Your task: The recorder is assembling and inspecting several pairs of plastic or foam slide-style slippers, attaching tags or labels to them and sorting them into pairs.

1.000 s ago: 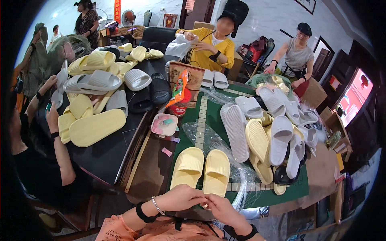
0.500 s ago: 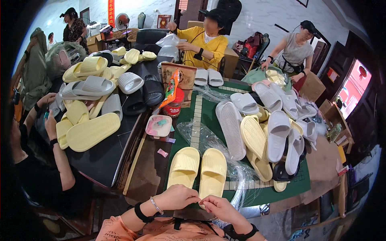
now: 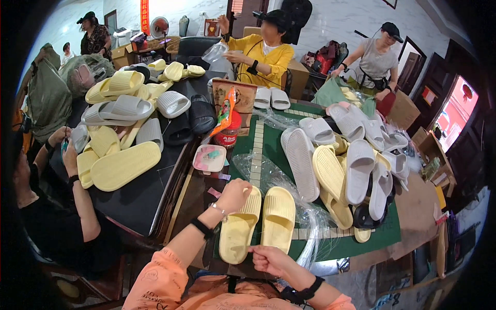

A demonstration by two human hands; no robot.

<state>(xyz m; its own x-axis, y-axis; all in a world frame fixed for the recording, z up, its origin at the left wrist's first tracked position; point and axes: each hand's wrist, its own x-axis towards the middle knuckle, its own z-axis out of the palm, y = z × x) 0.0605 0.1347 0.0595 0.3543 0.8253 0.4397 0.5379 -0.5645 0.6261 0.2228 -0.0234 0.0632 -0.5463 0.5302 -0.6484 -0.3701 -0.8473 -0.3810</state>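
Observation:
A pair of pale yellow slide slippers lies before me, toes pointing away: a left slipper [image 3: 233, 240] and a right slipper [image 3: 279, 217] side by side. My left hand [image 3: 236, 196] is over the upper left edge of the left slipper's strap, fingers curled together. Whatever it pinches is hidden. Near the heel of that same slipper, my right hand [image 3: 269, 259] is closed with thumb and forefinger pressed together. Anything between those fingertips is too small to make out. Clear plastic wrap [image 3: 266, 173] lies just beyond the pair.
Grey and yellow slippers [image 3: 330, 170] are heaped at right on the green mat [image 3: 382, 235]. Another heap [image 3: 126, 165] covers the black table at left, where a co-worker's hands [image 3: 62, 142] are busy. A small box [image 3: 209, 157] and red-lidded jar [image 3: 227, 135] stand beyond my left hand.
My hands were together at the slippers' heels. My left hand has moved up and away to the left slipper's strap; my right stays near the heels. The left slipper now sits slightly nearer.

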